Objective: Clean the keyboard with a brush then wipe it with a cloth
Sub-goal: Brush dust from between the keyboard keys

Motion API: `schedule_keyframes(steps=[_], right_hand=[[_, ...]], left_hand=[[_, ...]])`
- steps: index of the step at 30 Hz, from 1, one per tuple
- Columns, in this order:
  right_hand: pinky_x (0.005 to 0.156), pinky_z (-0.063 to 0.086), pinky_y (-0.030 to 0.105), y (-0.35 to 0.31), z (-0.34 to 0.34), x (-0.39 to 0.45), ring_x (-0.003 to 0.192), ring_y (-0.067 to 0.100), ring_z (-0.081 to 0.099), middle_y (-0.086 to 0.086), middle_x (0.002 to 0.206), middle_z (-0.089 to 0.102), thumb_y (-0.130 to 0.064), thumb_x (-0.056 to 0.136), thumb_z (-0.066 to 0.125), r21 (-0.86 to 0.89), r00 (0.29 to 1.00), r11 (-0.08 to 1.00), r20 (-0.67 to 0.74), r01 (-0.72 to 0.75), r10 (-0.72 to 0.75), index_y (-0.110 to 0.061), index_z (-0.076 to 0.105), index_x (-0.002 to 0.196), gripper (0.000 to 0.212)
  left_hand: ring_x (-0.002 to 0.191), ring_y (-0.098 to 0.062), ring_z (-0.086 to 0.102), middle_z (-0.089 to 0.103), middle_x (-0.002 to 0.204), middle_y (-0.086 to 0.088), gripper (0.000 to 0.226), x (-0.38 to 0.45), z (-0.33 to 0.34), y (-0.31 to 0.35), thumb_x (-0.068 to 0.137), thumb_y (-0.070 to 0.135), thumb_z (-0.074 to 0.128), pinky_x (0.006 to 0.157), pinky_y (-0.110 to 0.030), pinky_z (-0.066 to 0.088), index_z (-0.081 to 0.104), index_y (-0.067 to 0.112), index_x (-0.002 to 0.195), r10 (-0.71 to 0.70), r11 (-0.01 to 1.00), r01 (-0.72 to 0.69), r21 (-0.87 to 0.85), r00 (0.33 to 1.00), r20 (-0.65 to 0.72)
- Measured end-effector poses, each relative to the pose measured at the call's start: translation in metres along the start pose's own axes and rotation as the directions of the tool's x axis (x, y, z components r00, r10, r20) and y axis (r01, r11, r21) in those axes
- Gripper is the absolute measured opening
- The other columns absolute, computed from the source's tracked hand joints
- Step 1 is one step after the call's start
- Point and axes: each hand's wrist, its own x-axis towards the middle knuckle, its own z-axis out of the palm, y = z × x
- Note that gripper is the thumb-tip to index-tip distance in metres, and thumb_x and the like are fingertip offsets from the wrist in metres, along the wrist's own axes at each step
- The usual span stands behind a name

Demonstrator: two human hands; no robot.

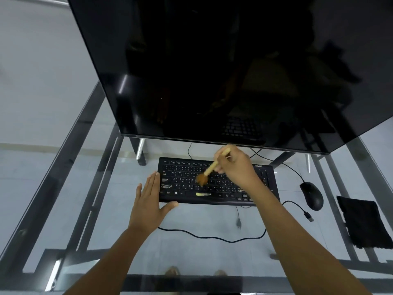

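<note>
One black keyboard (214, 182), lying flat on the glass desk (63, 167) below the lower edge of the dark monitor (212, 71); pale worn or smeared patches show on the space bar and on a few left-hand keys.

One brush (209, 171), pale wooden handle, brown bristle head. Its bristles rest on the middle key rows and its handle slants up and away to the right. Held in the right hand (234, 167), whose fingers are curled round the upper handle; the high hold probably lets the bristles flick lightly between the keys. The head is blurred, so a sweep seems to be under way.

One left hand (148, 199), fingers straight and together, thumb spread, holding nothing. The palm lies flat at the keyboard's near-left corner, the thumb along its front edge, most likely bracing the board so that brushing does not push it across the smooth glass.

One black cloth (365, 222), lying on the desk at the far right, well apart from the keyboard, beyond the mouse. It appears set aside, within the right arm's reach, for the wiping step, which is not yet begun.

One black mouse (311, 194), just right of the keyboard.

Two loose plug ends: a USB plug (308, 216) near the mouse and a small plug (238, 222) in front of the keyboard, neither connected to anything.
</note>
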Motion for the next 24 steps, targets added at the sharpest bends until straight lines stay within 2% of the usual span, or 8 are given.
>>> schedule_keyframes(steps=[3,7,11,14,15,18,21,24], right_hand=[[0.057,0.046,0.01,-0.006,0.005,0.004,0.064,0.003,0.062,-0.001,0.083,0.065,-0.013,0.096,0.052,-0.081,0.996,0.996,-0.081,0.025,-0.031,-0.016,0.059,0.091,0.009],[0.07,0.058,0.031,-0.017,0.017,0.006,0.069,0.007,0.066,-0.005,0.076,0.067,-0.013,0.097,0.051,-0.073,0.999,0.997,0.041,0.029,-0.026,-0.012,0.059,0.091,0.01],[0.064,0.051,0.018,-0.028,0.03,0.002,0.072,0.003,0.06,-0.006,0.084,0.062,-0.008,0.096,0.052,-0.058,0.986,0.991,-0.111,0.121,-0.126,-0.013,0.058,0.093,0.009],[0.068,0.058,0.034,-0.032,0.043,-0.003,0.068,0.005,0.066,-0.004,0.073,0.067,-0.013,0.096,0.053,-0.035,0.992,0.991,0.022,0.127,-0.127,-0.014,0.059,0.091,0.008],[0.069,0.057,0.034,-0.033,0.047,-0.004,0.07,0.007,0.066,-0.004,0.077,0.067,-0.015,0.096,0.052,-0.06,0.99,0.988,0.009,0.141,-0.141,-0.013,0.058,0.092,0.007],[0.067,0.054,0.027,-0.033,0.049,-0.001,0.074,0.009,0.065,-0.004,0.084,0.066,-0.01,0.096,0.051,0.031,0.984,0.992,-0.133,0.12,-0.115,-0.014,0.058,0.094,0.008],[0.065,0.053,0.022,-0.039,0.05,0.005,0.069,0.002,0.065,-0.006,0.078,0.066,-0.013,0.097,0.051,0.047,0.998,0.997,0.012,0.06,-0.06,-0.015,0.058,0.093,0.008],[0.059,0.042,0.008,-0.049,0.051,0.014,0.07,-0.005,0.058,-0.008,0.086,0.061,-0.011,0.096,0.051,0.052,0.993,0.995,-0.085,0.084,-0.08,-0.016,0.058,0.095,0.009]], left_hand=[[0.144,-0.003,0.007,0.023,0.157,0.002,0.095,-0.005,-0.001,-0.002,0.082,0.078,0.034,0.12,-0.032,0.002,0.016,0.016,0.152,0.007,1.0,-0.007,-0.024,0.999,-0.039],[0.145,-0.003,0.008,0.024,0.157,0.006,0.092,-0.007,-0.003,0.0,0.082,0.077,0.038,0.12,-0.031,0.003,0.019,0.019,0.151,-0.022,0.998,0.018,-0.062,0.997,-0.07],[0.143,0.003,0.004,0.028,0.155,0.006,0.094,-0.008,-0.001,-0.001,0.081,0.077,0.045,0.119,-0.027,0.001,0.024,0.018,0.15,-0.02,0.996,0.011,-0.091,0.994,-0.103],[0.144,-0.006,0.006,0.028,0.155,0.004,0.093,-0.008,-0.001,-0.001,0.08,0.078,0.043,0.119,-0.029,0.004,0.024,0.02,0.15,-0.047,0.995,0.037,-0.095,0.993,-0.109],[0.145,-0.008,0.006,0.027,0.155,0.005,0.093,-0.008,-0.001,-0.001,0.08,0.078,0.042,0.118,-0.03,0.004,0.024,0.02,0.15,-0.055,0.995,0.046,-0.091,0.993,-0.107],[0.146,-0.011,0.01,0.029,0.155,0.004,0.092,-0.008,-0.001,0.0,0.081,0.079,0.038,0.118,-0.031,0.005,0.023,0.02,0.15,-0.045,0.996,0.037,-0.085,0.994,-0.1],[0.143,-0.003,0.0,0.026,0.154,0.005,0.091,-0.007,-0.002,0.0,0.082,0.077,0.04,0.118,-0.032,0.006,0.025,0.018,0.15,-0.045,0.995,0.035,-0.09,0.992,-0.115],[0.139,0.003,0.0,0.033,0.152,0.003,0.088,-0.007,-0.003,0.001,0.084,0.073,0.043,0.119,-0.034,0.009,0.028,0.015,0.148,-0.02,0.996,0.008,-0.089,0.99,-0.141]])
